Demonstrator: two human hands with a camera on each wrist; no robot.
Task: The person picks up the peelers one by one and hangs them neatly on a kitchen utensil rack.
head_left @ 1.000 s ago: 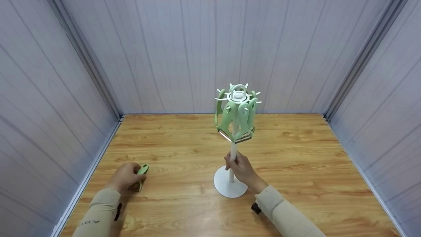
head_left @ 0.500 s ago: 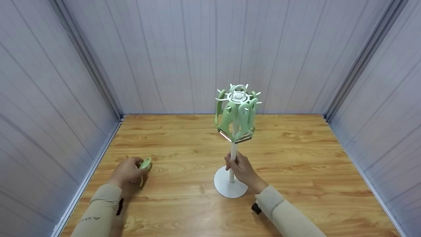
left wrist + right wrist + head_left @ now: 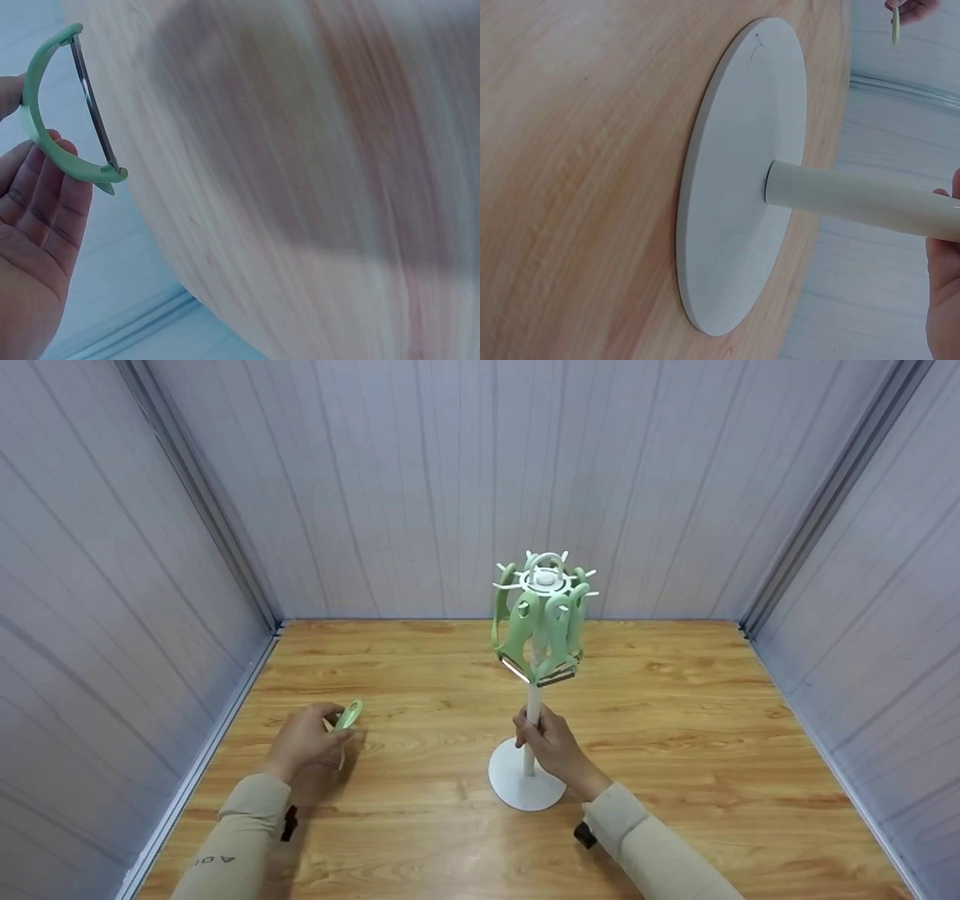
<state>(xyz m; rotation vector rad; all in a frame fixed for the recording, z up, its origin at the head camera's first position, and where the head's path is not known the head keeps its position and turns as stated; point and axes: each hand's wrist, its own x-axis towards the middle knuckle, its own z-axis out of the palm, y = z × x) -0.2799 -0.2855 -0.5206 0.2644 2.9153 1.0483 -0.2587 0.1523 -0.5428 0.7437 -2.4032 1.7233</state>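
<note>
Between its thumb and fingers, my left hand [image 3: 306, 739] pinches a light green vegetable peeler [image 3: 348, 716] just above the left side of the table. The left wrist view shows that peeler's curved green frame [image 3: 82, 169] and its straight metal blade [image 3: 94, 105]. My right hand [image 3: 556, 746] grips the white pole [image 3: 533, 699] of an upright stand right of centre. Several green peelers [image 3: 517, 631] hang by their handle holes from the hooks around the stand's top [image 3: 544, 580]. In the right wrist view, the round white base [image 3: 731, 202] sits flat on the wood.
A wood-grain table [image 3: 420, 825] lies under everything. Pale panelled walls [image 3: 375, 487] rise at the back and both sides. A small black object [image 3: 585, 835] shows beside the right sleeve, and another [image 3: 289, 823] by the left sleeve.
My left hand has lifted the peeler off the table and carried it forward and a little to the right. The right hand and the stand have stayed in place.
</note>
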